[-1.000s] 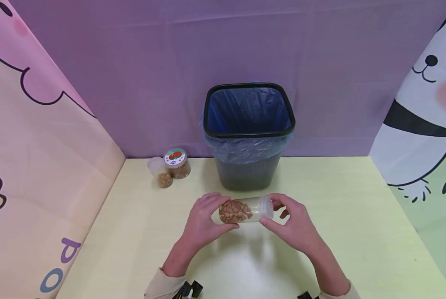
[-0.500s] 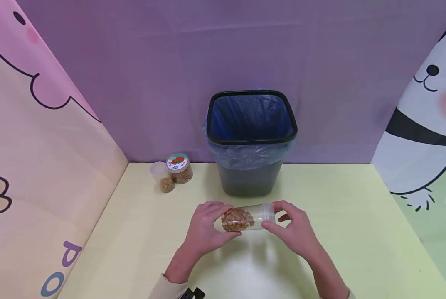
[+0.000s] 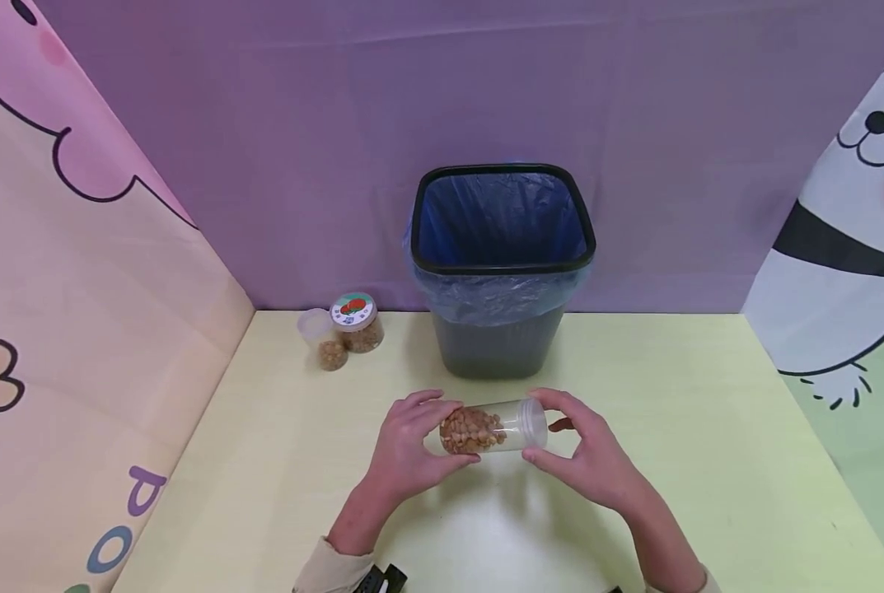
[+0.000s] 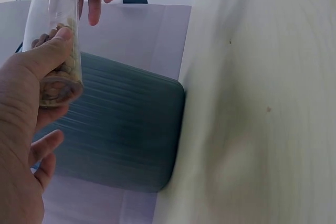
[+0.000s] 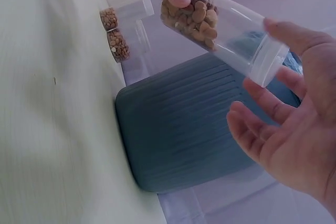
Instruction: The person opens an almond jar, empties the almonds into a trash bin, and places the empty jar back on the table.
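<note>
A clear plastic jar partly filled with brown nuts lies sideways above the yellow-green table. My left hand grips its nut-filled end, thumb underneath. My right hand is at the lidded end. In the right wrist view the right hand's thumb touches the jar at its lid, while the other fingers are spread and apart from it. In the left wrist view my left hand holds the jar.
A dark bin with a blue liner stands just behind the hands against the purple backdrop. Two small jars of nuts, one labelled and one plain, stand at the back left. Printed cloth walls close both sides.
The jar stays in nearly the same place between both hands. My right hand's fingers have loosened from round the lid and now spread beside it.
</note>
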`<state>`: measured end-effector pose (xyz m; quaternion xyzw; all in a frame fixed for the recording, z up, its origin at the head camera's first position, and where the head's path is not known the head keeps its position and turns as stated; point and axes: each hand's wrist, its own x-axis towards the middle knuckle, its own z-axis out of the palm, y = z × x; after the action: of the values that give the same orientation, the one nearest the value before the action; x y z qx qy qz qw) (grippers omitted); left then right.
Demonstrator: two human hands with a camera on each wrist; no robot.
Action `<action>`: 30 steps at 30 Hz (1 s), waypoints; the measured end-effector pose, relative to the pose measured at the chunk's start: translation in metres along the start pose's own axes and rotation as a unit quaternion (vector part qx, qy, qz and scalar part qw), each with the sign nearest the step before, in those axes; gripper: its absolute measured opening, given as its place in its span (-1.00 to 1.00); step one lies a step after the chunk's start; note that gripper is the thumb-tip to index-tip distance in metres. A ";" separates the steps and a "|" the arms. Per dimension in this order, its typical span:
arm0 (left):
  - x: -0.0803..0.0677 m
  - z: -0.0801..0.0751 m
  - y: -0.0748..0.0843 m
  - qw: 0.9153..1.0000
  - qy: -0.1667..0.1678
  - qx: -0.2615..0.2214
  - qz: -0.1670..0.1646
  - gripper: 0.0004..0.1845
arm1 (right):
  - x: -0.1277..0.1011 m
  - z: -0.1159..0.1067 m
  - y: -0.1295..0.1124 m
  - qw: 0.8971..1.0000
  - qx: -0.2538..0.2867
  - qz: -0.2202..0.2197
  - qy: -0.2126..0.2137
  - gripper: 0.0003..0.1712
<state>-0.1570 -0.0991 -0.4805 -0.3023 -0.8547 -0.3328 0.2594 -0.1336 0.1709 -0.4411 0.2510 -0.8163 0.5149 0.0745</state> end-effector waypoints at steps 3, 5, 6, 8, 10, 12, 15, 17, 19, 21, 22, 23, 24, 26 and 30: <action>-0.001 0.000 -0.001 1.000 0.002 -0.005 0.000 -0.29 | 0.001 0.000 -0.001 0.999 -0.021 0.035 0.000 -0.30; -0.002 0.000 -0.001 1.000 0.000 -0.004 -0.003 -0.29 | 0.001 0.001 -0.002 0.997 -0.037 0.070 0.002 -0.45; -0.002 -0.001 -0.001 1.000 -0.001 -0.002 -0.004 -0.29 | 0.000 0.002 -0.002 0.995 -0.045 0.087 0.003 -0.54; -0.003 -0.001 -0.002 1.000 -0.002 0.000 -0.006 -0.30 | 0.000 0.002 -0.003 0.992 -0.059 0.115 0.008 -0.71; -0.003 -0.001 -0.002 1.000 -0.005 0.002 -0.009 -0.30 | 0.000 0.003 -0.004 0.988 -0.073 0.137 0.013 -0.77; -0.003 -0.001 -0.003 1.000 -0.008 0.002 -0.012 -0.30 | 0.001 0.003 -0.005 0.984 -0.091 0.154 0.016 -0.77; -0.005 0.000 -0.003 1.000 -0.017 0.005 -0.014 -0.30 | 0.000 0.004 -0.008 0.977 -0.117 0.180 0.006 -0.76; -0.004 0.000 -0.004 1.000 -0.019 0.009 -0.015 -0.30 | 0.002 0.004 -0.010 0.974 -0.133 0.184 0.000 -0.73; -0.005 0.000 -0.004 1.000 -0.021 0.011 -0.014 -0.29 | 0.003 0.003 -0.012 0.975 -0.135 0.179 -0.002 -0.72; -0.005 0.001 -0.004 1.000 -0.022 0.012 -0.015 -0.29 | 0.002 0.002 -0.010 0.979 -0.123 0.160 -0.002 -0.74; -0.005 0.002 -0.004 1.000 -0.022 0.013 -0.015 -0.29 | 0.001 0.001 -0.009 0.983 -0.110 0.145 -0.003 -0.74; -0.006 0.002 -0.004 1.000 -0.021 0.013 -0.014 -0.28 | 0.000 0.000 -0.008 0.987 -0.095 0.127 -0.007 -0.72; -0.006 0.002 -0.004 1.000 -0.021 0.015 -0.013 -0.28 | 0.000 -0.001 -0.007 0.991 -0.079 0.107 -0.012 -0.68; -0.007 0.002 -0.004 1.000 -0.021 0.015 -0.012 -0.27 | -0.002 -0.003 -0.003 0.996 -0.051 0.063 -0.023 -0.53; -0.009 0.003 -0.004 0.999 -0.027 0.014 -0.014 -0.26 | -0.005 -0.007 0.001 0.999 -0.033 -0.007 -0.035 -0.30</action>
<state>-0.1541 -0.1022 -0.4904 -0.2960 -0.8701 -0.3160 0.2355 -0.1304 0.1788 -0.4411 0.2722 -0.8330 0.4783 0.0573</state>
